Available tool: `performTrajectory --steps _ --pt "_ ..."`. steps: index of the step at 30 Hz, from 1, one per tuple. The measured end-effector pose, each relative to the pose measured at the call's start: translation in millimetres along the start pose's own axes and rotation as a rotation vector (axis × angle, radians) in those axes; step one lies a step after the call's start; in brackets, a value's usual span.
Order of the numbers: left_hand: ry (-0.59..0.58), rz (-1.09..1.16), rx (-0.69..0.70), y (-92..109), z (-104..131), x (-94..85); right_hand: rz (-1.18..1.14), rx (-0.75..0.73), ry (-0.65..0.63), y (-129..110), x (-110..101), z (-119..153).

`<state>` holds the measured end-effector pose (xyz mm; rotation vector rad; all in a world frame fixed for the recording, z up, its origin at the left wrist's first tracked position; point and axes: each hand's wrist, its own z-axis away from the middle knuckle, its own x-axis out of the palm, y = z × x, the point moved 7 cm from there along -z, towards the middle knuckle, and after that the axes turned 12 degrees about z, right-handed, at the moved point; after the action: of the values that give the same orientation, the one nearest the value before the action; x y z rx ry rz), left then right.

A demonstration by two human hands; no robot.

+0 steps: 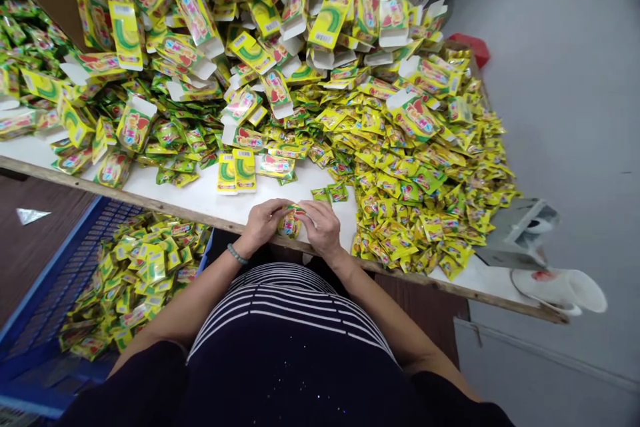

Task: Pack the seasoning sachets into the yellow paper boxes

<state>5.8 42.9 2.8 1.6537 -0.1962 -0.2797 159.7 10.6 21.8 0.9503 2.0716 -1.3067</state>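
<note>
At the table's front edge, my left hand [264, 221] and my right hand [321, 225] meet around a small yellow-and-green box [289, 225], with fingers of both hands closed at its top end. Something small and green shows between the fingertips, too small to make out fully. Just beyond my right hand lie two green packets [330, 193]. Past my left hand, two yellow boxes [236, 172] lie side by side, and another box [275, 165] rests to their right.
Many open boxes [329, 20] are heaped across the back of the white table [195, 203]. Yellow packets [400, 213] pile up on the right, near a metal container [517, 233] and a white mug [575, 290]. A blue crate [43, 310] of filled-looking boxes stands below left.
</note>
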Motion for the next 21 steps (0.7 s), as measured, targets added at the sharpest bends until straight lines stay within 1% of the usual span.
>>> performTrajectory --steps 2,3,4,5,6,8,9,10,11,12,13,14,15,16,17,19,21 --pt "0.004 0.049 -0.012 -0.3 -3.6 1.0 0.002 -0.035 0.0 -3.7 1.3 2.0" --pt "0.013 0.071 -0.015 2.2 -5.4 -1.6 -0.009 -0.04 -0.005 -3.3 1.7 2.3" --pt "0.029 0.076 -0.011 7.5 -6.6 -7.7 -0.017 -0.032 -0.005 -0.2 0.9 1.8" --pt "0.054 0.054 0.003 16.2 -6.7 -18.3 -0.014 -0.007 0.006 5.9 -1.6 0.5" --pt "0.089 -0.006 0.02 28.0 -5.1 -33.8 0.008 0.03 0.028 14.9 -5.6 -1.6" --pt "0.157 -0.237 0.027 56.6 4.0 -75.7 0.12 0.132 0.088 38.4 -16.3 -7.1" --pt "0.186 -0.423 -0.007 70.2 10.9 -99.7 0.196 0.181 0.11 50.2 -21.1 -10.2" --pt "0.195 -0.644 -0.086 80.3 18.8 -123.6 0.275 0.219 0.109 60.2 -23.6 -13.4" --pt "0.207 -0.868 -0.191 87.7 27.5 -147.0 0.349 0.244 0.08 67.5 -23.0 -16.7" --pt "0.22 -1.063 -0.3 92.8 36.2 -167.5 0.415 0.25 0.023 71.2 -19.3 -20.1" --pt "0.227 -1.195 -0.393 95.6 43.4 -182.3 0.465 0.237 -0.053 71.0 -13.1 -23.3" --pt "0.24 -1.261 -0.445 96.7 48.0 -189.9 0.498 0.209 -0.137 67.4 -5.4 -26.4" --pt "0.239 -1.268 -0.468 94.7 49.4 -189.2 0.515 0.171 -0.215 61.1 2.1 -29.4" --pt "0.227 -1.232 -0.468 90.1 47.6 -181.2 0.52 0.141 -0.272 54.3 7.5 -32.9" --pt "0.2 -1.17 -0.449 83.6 42.9 -166.4 0.532 0.133 -0.299 48.9 9.7 -37.3" --pt "0.107 -1.054 -0.404 67.5 27.5 -124.1 0.617 0.172 -0.302 47.1 5.5 -48.7" --pt "-0.009 -0.986 -0.368 51.2 9.0 -75.3 0.769 0.238 -0.296 57.1 -3.8 -61.4"
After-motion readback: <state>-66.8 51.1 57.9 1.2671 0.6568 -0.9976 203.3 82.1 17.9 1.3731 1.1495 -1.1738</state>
